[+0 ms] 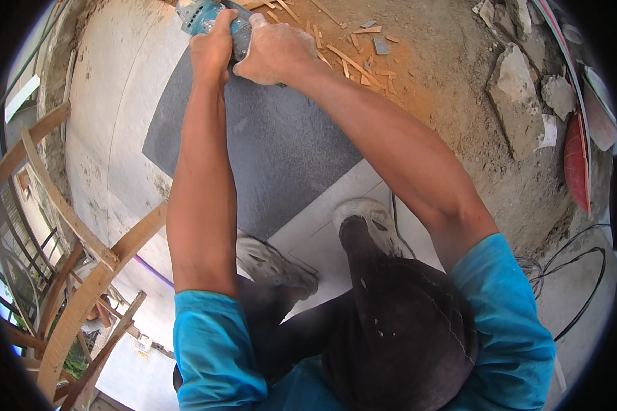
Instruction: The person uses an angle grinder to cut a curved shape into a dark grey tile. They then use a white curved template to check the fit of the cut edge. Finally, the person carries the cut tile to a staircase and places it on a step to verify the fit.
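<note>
A teal power tool (199, 15) with vent slots in its body lies at the far edge of a large dark grey tile (274, 151). My left hand (214, 49) is wrapped over its near side. Close beside it, my right hand (277, 51) grips the same tool from the right, dusty with pale powder. The tool's working end is hidden, so I cannot tell its exact kind. Beneath my arms, the dark tile lies on paler tiles, one corner toward my shoes (271, 264).
Wood scraps (353, 61) litter the dirt beyond the tile. Broken concrete slabs (514, 99) and a red panel (576, 164) stand at the right. Black cable (600, 267) loops at lower right. A wooden frame (72, 329) rises at left.
</note>
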A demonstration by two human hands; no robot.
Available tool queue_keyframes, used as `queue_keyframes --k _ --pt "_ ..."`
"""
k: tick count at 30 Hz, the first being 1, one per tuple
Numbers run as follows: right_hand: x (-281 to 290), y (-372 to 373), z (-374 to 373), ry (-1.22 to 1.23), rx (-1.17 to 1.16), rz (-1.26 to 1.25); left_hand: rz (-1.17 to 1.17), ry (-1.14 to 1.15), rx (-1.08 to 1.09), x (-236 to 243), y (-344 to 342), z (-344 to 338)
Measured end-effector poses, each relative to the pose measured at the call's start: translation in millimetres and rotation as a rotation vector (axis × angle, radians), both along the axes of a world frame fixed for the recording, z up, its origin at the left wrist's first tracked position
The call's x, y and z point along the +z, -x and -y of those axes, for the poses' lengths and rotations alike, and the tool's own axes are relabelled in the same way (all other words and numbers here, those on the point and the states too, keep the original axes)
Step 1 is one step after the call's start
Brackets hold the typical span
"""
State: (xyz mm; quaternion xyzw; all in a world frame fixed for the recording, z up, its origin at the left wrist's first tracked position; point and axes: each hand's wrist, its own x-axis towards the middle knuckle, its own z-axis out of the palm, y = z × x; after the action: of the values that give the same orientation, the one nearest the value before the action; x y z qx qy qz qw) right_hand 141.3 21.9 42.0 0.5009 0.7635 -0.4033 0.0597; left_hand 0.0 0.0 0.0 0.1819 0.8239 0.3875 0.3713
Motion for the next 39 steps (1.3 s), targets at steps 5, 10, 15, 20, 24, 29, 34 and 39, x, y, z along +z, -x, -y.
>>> queue_keyframes --k 5,10,15,20,24,29,34,39 --pt "1 -1 3 0.006 0.007 -0.003 -0.016 0.015 0.032 2 -4 3" --pt "0 -2 3 -0.029 0.002 -0.025 -0.014 0.001 -0.007 0 1 2" --pt "8 -2 3 0.007 0.008 0.019 -0.037 0.003 0.036 4 -7 1" --pt "10 -1 2 0.003 0.006 0.01 -0.022 0.036 0.062 6 -6 1" --pt "6 -2 2 0.019 0.0 0.015 0.003 0.016 0.062 7 -9 1" --pt "4 -3 4 0.01 -0.003 0.013 -0.014 0.04 0.067 8 -11 2" --pt "7 -5 5 0.004 0.005 0.028 -0.025 0.048 0.063 8 -12 3" --pt "8 -7 5 0.005 -0.003 0.019 0.014 0.001 0.006 17 -18 3"
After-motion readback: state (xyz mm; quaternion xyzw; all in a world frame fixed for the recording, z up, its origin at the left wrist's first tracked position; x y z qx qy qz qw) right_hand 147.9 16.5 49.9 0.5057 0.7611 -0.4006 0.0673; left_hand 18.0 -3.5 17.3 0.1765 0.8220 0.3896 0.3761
